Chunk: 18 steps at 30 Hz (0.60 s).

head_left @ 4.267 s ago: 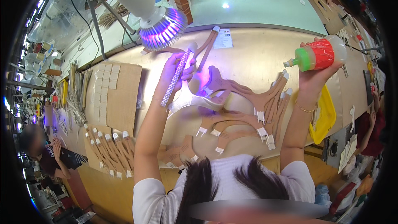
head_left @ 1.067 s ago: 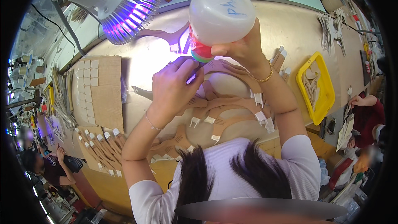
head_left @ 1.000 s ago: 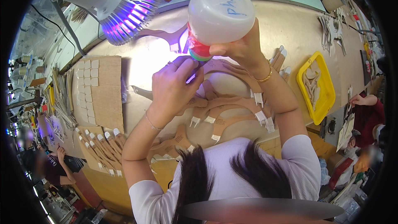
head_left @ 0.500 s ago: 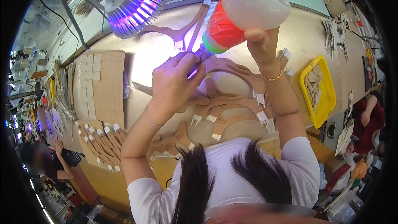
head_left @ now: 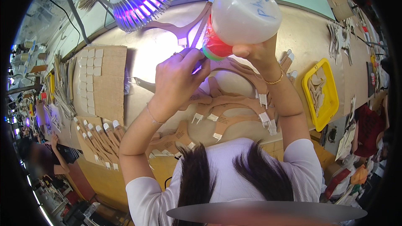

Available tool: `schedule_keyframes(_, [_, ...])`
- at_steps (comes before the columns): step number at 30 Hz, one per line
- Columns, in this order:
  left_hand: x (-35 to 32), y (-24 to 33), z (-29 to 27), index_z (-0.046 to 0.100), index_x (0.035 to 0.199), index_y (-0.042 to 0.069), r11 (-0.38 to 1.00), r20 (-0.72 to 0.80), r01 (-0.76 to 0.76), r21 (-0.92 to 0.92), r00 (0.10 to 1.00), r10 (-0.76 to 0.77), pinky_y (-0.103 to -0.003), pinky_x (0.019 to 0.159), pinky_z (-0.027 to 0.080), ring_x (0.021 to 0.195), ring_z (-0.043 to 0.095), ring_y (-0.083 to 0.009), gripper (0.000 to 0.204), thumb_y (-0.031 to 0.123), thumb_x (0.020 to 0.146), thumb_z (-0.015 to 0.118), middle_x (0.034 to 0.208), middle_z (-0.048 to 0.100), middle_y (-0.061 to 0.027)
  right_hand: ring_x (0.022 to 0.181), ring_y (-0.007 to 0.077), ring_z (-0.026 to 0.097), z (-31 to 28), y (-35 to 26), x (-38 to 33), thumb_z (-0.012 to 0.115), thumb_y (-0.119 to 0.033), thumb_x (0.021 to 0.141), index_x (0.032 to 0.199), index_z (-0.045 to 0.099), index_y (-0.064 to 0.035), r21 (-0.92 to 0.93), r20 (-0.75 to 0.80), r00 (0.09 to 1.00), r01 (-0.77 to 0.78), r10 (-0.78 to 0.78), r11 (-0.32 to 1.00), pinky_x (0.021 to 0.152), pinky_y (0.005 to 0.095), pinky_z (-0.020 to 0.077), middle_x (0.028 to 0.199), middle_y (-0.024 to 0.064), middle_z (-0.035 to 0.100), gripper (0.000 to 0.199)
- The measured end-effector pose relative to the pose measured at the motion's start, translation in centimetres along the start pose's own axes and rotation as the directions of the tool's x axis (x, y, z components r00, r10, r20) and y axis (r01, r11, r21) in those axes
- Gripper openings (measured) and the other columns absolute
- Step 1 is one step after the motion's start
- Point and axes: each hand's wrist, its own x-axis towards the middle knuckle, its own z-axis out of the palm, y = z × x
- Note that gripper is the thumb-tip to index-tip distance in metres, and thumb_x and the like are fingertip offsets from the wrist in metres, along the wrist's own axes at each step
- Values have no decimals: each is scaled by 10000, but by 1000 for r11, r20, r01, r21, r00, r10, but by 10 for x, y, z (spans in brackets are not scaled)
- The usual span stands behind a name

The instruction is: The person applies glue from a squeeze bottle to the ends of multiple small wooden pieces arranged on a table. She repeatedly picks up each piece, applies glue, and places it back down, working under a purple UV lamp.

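My right hand (head_left: 260, 53) is wrapped round a squeeze bottle (head_left: 246, 14) with a translucent white body, red tape and a green ring at its lower end. The bottle is tilted, its bottom turned up toward me and its green end down beside my left fingers. My left hand (head_left: 178, 75) is closed in a pinch right next to that end, in violet light. What it pinches is hidden by the fingers. Below and around the hands lie beige fabric straps (head_left: 240, 115) with white end tabs, some overlapping. Another beige strap piece (head_left: 180, 28) lies beyond my left hand.
A finned lamp (head_left: 144, 6) glowing violet hangs over the far left of the table. On the left lies cardboard (head_left: 112, 81) with rows of small white pads; nearer me, several tan strips (head_left: 100, 136). A yellow tray (head_left: 334, 100) stands at right. Other people sit at both sides.
The bottle has moved left and slightly down in my right hand, with its bottom tipped more toward me. My left hand stays in almost the same place, still pinching.
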Motion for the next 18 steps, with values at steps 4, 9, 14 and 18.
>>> schedule_keyframes(4, [0,0,-1,636,854,79,1000,-13,6,16,1000,-6,-294,513,472,533,599,-160,129,106,769,729,696,639,-31,805,141,676,-2,1,-1,862,-412,647,999,663,-1,-18,-10,1000,11,-11,1000,726,275,535,870,60,716,577])
schedule_keyframes(9, [-1,1,-1,631,841,70,1000,-32,-13,6,999,13,-307,519,483,561,625,-175,135,111,766,736,718,653,-44,842,169,677,-6,0,3,864,-415,651,1029,643,36,120,-102,995,6,7,993,748,302,549,897,93,711,629])
schedule_keyframes(14, [-1,3,-2,630,835,67,999,-41,-44,14,998,45,-303,520,487,556,622,-172,145,112,759,745,728,661,-38,875,198,680,-2,4,2,864,-436,643,1069,625,54,150,-116,993,53,-35,987,769,323,556,935,118,705,693])
schedule_keyframes(18, [-2,6,-3,636,833,67,999,3,-39,13,999,39,-294,521,488,550,617,-168,150,115,752,753,735,663,-32,877,194,682,1,8,-2,870,-430,634,1050,640,44,64,-59,996,70,-66,995,781,310,550,934,106,709,671])
